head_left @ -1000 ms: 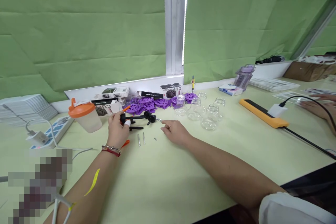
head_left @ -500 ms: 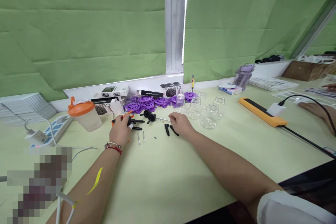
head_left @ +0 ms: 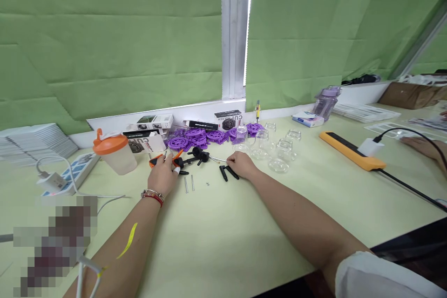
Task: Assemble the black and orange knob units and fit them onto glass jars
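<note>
My left hand (head_left: 162, 175) rests on the pale green table (head_left: 223, 233), fingers curled around an orange-handled tool (head_left: 164, 157). One fingertip wears a white cover. Just right of it lie black plastic parts (head_left: 195, 156) and two thin metal pins (head_left: 189, 183). My right hand (head_left: 240, 164) lies knuckles up with its fingers curled down beside two short black rods (head_left: 227, 172). Whether it grips anything is hidden. A tiny screw (head_left: 207, 183) sits between the hands.
Purple gear-like pieces (head_left: 202, 136) and small boxes (head_left: 150, 123) lie by the wall. Several clear glass jars (head_left: 275, 149) stand right of my hands. An orange-lidded cup (head_left: 113, 151), a power strip (head_left: 70, 174), a yellow bar (head_left: 351, 150) with a cable and another person's hand (head_left: 424, 145) are nearby.
My left hand has come down from a raised position to the table with the orange tool. My right hand moved slightly right, and two black rods now lie beside it.
</note>
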Demonstrator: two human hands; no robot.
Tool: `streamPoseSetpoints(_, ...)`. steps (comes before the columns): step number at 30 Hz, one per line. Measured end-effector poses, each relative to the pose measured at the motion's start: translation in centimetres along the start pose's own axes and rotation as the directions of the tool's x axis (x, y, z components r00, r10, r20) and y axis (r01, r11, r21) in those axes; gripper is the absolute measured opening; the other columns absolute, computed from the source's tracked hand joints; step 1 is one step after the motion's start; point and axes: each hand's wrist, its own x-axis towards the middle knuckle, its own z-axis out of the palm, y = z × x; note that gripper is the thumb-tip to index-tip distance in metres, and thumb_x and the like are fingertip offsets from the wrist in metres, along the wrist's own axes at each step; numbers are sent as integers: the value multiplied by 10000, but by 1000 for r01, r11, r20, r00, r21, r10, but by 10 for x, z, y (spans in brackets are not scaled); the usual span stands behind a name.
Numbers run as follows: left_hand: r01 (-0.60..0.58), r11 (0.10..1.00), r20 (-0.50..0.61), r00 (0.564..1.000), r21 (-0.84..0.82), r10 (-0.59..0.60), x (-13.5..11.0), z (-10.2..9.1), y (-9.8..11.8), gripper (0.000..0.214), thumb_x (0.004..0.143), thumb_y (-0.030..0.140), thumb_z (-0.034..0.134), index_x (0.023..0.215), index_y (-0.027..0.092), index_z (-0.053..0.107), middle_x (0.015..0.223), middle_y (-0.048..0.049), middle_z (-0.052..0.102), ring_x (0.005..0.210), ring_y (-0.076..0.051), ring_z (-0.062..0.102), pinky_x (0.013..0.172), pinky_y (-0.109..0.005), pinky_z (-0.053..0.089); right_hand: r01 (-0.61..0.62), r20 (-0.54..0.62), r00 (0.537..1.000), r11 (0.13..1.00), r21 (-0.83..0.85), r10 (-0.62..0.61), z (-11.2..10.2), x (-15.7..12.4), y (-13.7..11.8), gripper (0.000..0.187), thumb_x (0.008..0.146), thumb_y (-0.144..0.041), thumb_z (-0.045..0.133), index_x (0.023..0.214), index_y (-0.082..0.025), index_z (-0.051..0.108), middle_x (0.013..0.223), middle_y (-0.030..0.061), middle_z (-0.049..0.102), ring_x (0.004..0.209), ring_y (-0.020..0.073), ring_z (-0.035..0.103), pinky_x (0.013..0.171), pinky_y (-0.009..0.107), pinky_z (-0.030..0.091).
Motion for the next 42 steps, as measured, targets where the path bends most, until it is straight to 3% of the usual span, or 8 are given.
streamPoseSetpoints(10,-25,1000,14,1000,11,25,4,5,-5,510,826,295,464,1302,115,504,1413,-190,412,1263,-324,447,1024,-435,391,-77,-1,997,997,26,77,0,4,3,155,784,-260,614,776,-176,745,824,65,703,745,160,595,615,243,383)
streamPoseSetpoints(16,-58,998,-113,992,-31,54,7,0,-7,417,809,221,442,1193,126,574,1317,-160,519,1240,-296,466,1045,-425,363,-124,2,992,990,70,124,3,5,0,192,777,-346,626,802,-205,753,840,51,713,734,158,606,569,239,382)
streamPoseSetpoints(24,175,877,-207,934,-448,-292,11,-12,-18,306,763,232,497,1029,173,637,1065,-108,648,999,-275,599,901,-418,470,-182,15,983,979,92,181,9,9,-1,121,746,-227,634,772,-164,735,775,69,699,685,154,592,573,241,372)
streamPoseSetpoints(30,170,756,-170,922,-632,-349,12,-13,-17,275,732,232,523,977,168,630,913,-80,651,859,-228,610,798,-368,494,-160,-2,987,976,145,162,9,8,3,156,810,-236,570,831,-148,698,775,62,681,697,151,574,600,241,379)
streamPoseSetpoints(34,154,657,-48,959,-738,-279,5,-18,-2,281,754,306,533,985,165,610,819,-55,649,721,-189,616,660,-318,506,-117,-56,990,977,178,128,5,3,-2,167,843,-230,525,854,-145,668,840,71,674,748,153,571,640,243,387)
streamPoseSetpoints(37,125,523,84,991,-843,-100,-4,-26,14,431,752,405,584,1114,175,549,848,-45,648,716,-170,624,652,-305,511,-46,-72,995,977,208,62,3,-6,-15,162,857,-225,508,860,-163,657,859,52,671,772,146,572,659,235,391)
streamPoseSetpoints(40,166,406,209,976,-898,65,-13,-32,25,601,704,449,658,1218,194,477,809,-14,632,681,-162,621,603,-288,499,97,-87,993,964,248,-78,4,-18,-33,146,854,-212,512,829,-173,650,841,39,663,762,142,572,675,240,399)
streamPoseSetpoints(42,210,382,271,956,-900,114,-15,-33,27,522,694,447,677,1122,180,541,683,19,587,559,-134,570,495,-238,439,191,-118,979,950,247,-166,6,-26,-45,131,853,-206,521,814,-173,642,854,41,658,778,151,572,699,255,409)
